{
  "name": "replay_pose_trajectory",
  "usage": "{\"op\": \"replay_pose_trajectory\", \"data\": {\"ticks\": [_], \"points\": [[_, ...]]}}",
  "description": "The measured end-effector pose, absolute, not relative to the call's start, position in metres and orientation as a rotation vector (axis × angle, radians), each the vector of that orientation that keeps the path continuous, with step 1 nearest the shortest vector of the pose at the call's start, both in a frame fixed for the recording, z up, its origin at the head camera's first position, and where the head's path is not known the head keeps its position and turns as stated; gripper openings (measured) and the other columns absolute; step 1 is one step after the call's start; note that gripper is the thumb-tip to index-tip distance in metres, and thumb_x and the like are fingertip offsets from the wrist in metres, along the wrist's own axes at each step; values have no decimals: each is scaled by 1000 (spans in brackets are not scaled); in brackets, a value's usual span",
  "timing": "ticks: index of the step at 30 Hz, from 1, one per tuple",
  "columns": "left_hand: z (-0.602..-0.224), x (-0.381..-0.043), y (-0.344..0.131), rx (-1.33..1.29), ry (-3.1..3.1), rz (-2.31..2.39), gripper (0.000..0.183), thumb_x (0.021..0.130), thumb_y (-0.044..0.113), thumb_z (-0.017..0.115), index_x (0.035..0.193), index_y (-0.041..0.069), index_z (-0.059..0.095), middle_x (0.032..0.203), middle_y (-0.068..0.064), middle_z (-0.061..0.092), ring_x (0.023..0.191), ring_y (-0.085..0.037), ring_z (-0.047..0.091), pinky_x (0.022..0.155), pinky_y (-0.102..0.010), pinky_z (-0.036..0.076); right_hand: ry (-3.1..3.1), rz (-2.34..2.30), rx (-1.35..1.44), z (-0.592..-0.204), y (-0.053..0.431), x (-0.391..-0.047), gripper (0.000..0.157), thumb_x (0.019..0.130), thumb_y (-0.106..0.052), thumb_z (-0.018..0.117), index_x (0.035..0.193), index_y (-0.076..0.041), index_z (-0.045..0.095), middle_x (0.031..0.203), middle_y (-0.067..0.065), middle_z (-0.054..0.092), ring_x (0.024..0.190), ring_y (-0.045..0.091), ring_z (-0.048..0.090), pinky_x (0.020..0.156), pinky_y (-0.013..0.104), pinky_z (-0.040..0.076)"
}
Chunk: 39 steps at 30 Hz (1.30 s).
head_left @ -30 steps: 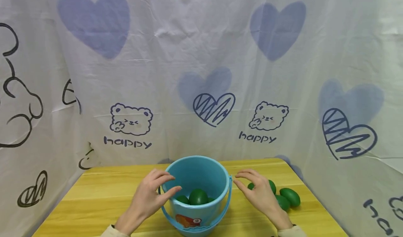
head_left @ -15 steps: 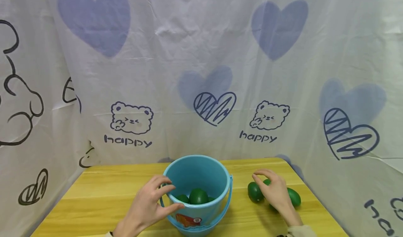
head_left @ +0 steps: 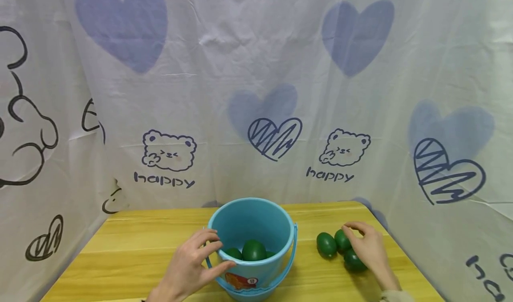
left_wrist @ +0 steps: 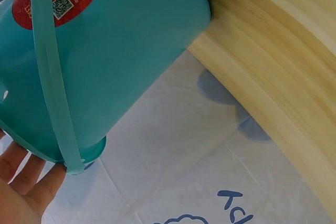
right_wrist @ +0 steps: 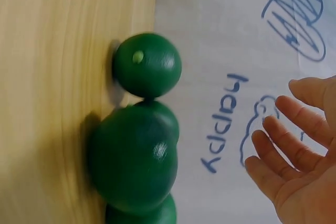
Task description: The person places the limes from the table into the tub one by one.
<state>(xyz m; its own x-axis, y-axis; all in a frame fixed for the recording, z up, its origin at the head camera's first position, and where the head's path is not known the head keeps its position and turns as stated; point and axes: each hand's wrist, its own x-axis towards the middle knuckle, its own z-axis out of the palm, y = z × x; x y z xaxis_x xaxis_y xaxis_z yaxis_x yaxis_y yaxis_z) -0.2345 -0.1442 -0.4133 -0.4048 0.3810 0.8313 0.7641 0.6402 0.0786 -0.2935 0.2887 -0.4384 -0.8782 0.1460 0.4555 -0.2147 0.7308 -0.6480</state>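
Right hand (head_left: 368,248), fingers parted and holding nothing, hovers at the green fruits (head_left: 340,242), lower right; left hand's (head_left: 187,261) loosely bent fingers touch the blue bucket's (head_left: 249,217) rim, lower centre; an off-centre grab could roll the clustered fruits apart.

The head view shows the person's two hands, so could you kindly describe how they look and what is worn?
The left hand and right hand are bare, without gloves. A pale beige sleeve shows at the right wrist; on the left, none shows clearly.
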Motion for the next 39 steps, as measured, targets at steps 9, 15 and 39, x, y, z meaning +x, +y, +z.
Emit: {"op": "replay_pose_trajectory", "data": {"ticks": [9,15,39], "points": [[-414,-233,-143,-922,-1998,-559,35,64,47,77,83,20,68,97,9,57,90,-8,54,72,-29,54,-2564,1002,-61,-445,315,-295,47,88,-48,52,110,-8,63,115,17,57,107,37,49,85,50,42],[-415,-233,-142,-916,-2007,-567,34,65,48,76,83,20,67,98,9,57,90,-8,55,72,-30,55,-2601,921,-132,-452,329,-295,52,87,-49,52,114,-5,61,115,23,56,107,40,49,88,55,37],[-417,-232,-143,-912,-2027,-595,35,66,45,77,88,21,66,104,9,55,94,-9,54,76,-31,54,-2770,869,-184,-483,371,-308,58,84,-44,60,118,3,57,115,26,55,104,45,48,87,57,35]]}}
